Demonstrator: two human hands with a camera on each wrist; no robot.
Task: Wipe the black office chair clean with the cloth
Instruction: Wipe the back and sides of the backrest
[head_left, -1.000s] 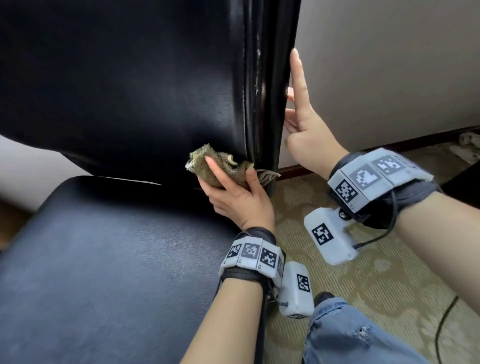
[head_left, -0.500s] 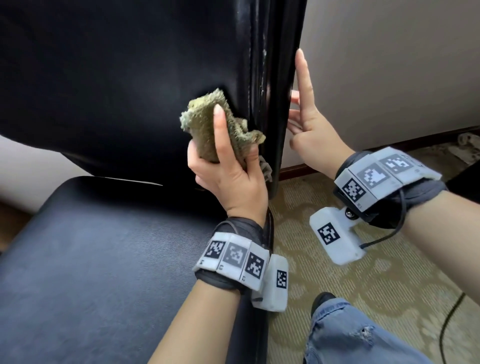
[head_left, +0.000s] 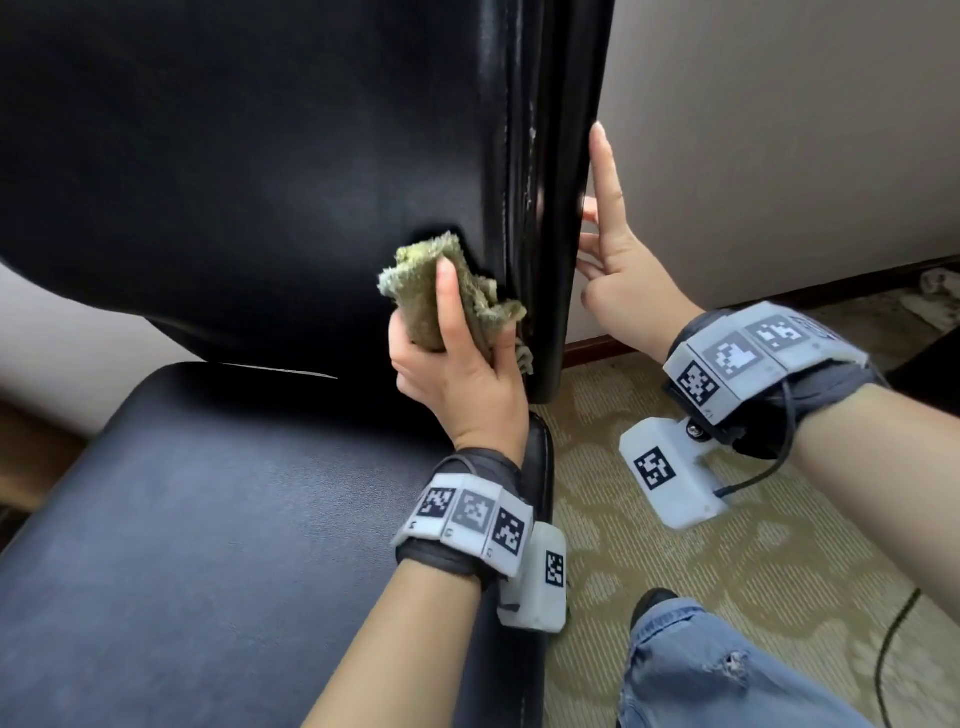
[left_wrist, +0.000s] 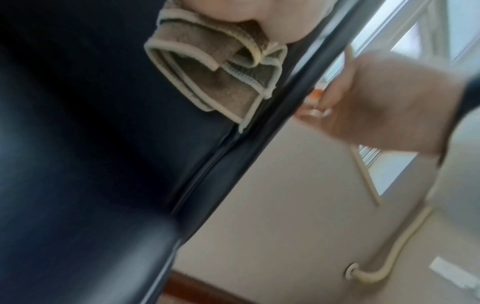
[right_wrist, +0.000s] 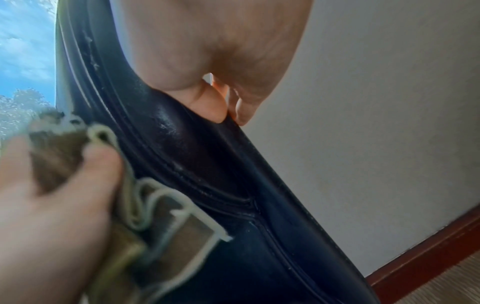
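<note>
The black office chair fills the left of the head view, with its backrest (head_left: 260, 156) upright above the seat (head_left: 208, 519). My left hand (head_left: 457, 364) grips a folded olive-brown cloth (head_left: 421, 291) and presses it on the backrest's front, just left of the right edge seam. The left wrist view shows the cloth (left_wrist: 207, 67) with its pale hem against the black surface. My right hand (head_left: 618, 270) rests against the backrest's right side edge, index finger straight up along it. In the right wrist view my right hand (right_wrist: 207, 41) touches the chair edge (right_wrist: 221, 174), the cloth (right_wrist: 166, 232) at lower left.
A pale wall (head_left: 779, 130) with a dark wood baseboard (head_left: 592, 348) stands close behind the chair. Patterned beige carpet (head_left: 675, 571) lies to the right, with a black cable (head_left: 893, 649) on it. My jeans-clad knee (head_left: 701, 675) is at the bottom.
My left hand swept the cloth up the backrest from its lower edge, then slightly back down along the right seam. The right hand stayed on the side edge.
</note>
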